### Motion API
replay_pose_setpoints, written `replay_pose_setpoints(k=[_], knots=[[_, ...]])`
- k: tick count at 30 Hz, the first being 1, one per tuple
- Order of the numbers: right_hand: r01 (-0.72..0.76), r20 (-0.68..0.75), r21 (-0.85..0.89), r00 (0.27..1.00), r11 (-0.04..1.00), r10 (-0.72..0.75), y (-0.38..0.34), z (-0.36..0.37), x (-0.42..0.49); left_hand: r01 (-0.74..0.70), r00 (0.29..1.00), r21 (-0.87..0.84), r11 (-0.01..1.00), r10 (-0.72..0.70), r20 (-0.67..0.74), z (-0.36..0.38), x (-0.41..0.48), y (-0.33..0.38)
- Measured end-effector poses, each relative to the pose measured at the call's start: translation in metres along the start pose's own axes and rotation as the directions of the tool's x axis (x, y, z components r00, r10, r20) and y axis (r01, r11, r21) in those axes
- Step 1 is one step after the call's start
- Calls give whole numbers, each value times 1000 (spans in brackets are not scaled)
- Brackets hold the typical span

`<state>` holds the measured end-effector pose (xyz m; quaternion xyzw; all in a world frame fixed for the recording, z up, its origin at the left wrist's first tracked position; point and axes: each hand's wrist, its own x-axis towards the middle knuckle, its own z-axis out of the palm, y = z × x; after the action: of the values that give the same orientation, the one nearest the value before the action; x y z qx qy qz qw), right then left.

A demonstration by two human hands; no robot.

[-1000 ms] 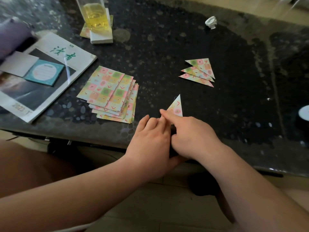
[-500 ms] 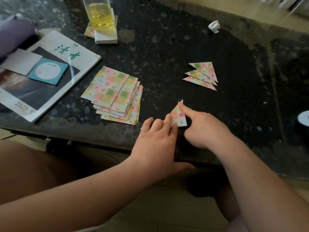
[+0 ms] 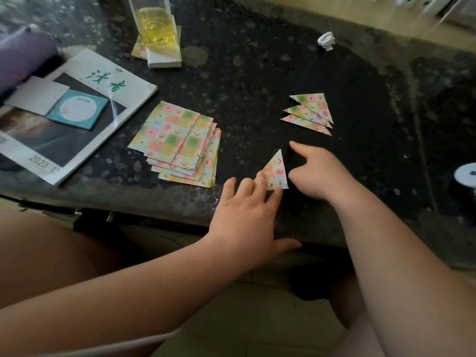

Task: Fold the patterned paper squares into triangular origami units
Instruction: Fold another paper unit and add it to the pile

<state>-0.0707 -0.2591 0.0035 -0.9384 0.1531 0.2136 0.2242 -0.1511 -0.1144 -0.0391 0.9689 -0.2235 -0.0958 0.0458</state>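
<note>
Nearest the bench's [image 3: 257,73] front edge, the left hand [image 3: 247,212] lies flat with its fingers straight, and its fingertips rest on the lower left corner of the folded triangle [image 3: 277,172], pinning it down rather than gripping it. The right hand [image 3: 319,173] sits just beside the triangle's right edge with the forefinger stretched forward and the other fingers tucked under. It holds nothing, and whether that fingertip touches the bench is hard to tell from this angle. The two hands are apart, with the triangle between them. The piece looks like thin paper doubled over, so it is probably very light, springy at its creases and quick to slide on the glossy dark surface. It is best held by a corner or pressed along a folded edge with a fingertip, since a hard pinch in the middle would likely dent it. It is a narrow upright triangle printed in pastel checks of pink, green and yellow, with small motifs and a red chevron near its tip. Further left, a fanned stack of unfolded squares [image 3: 177,143] in the same print waits on the bench. Beyond the right hand, three finished triangles [image 3: 309,113] lie overlapped. At the far side a glass of yellow liquid [image 3: 157,29] stands on a white block.
</note>
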Motion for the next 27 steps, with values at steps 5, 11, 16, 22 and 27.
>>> replay_pose_setpoints(k=[5, 11, 16, 22, 27], knots=[[-54, -43, 384, 996, 922, 76, 15, -4, 2, 21, 998, -5, 1000, -21, -63, -2, 12, -1], [-182, 150, 665, 983, 724, 109, 18, -9, -4, 70, 993, -112, 991, -80, -84, -16, 31, 1], [-133, 110, 604, 990, 786, 83, 20, -1, -2, 256, 963, -381, 888, -268, 24, -24, 54, -22], [-82, 76, 547, 996, 833, 48, 20, 5, 0, 341, 940, -454, 823, -309, 145, -29, 64, -23], [-35, 46, 497, 999, 867, 13, 21, 12, 1, 324, 946, -458, 828, -276, 170, -30, 57, -25]])
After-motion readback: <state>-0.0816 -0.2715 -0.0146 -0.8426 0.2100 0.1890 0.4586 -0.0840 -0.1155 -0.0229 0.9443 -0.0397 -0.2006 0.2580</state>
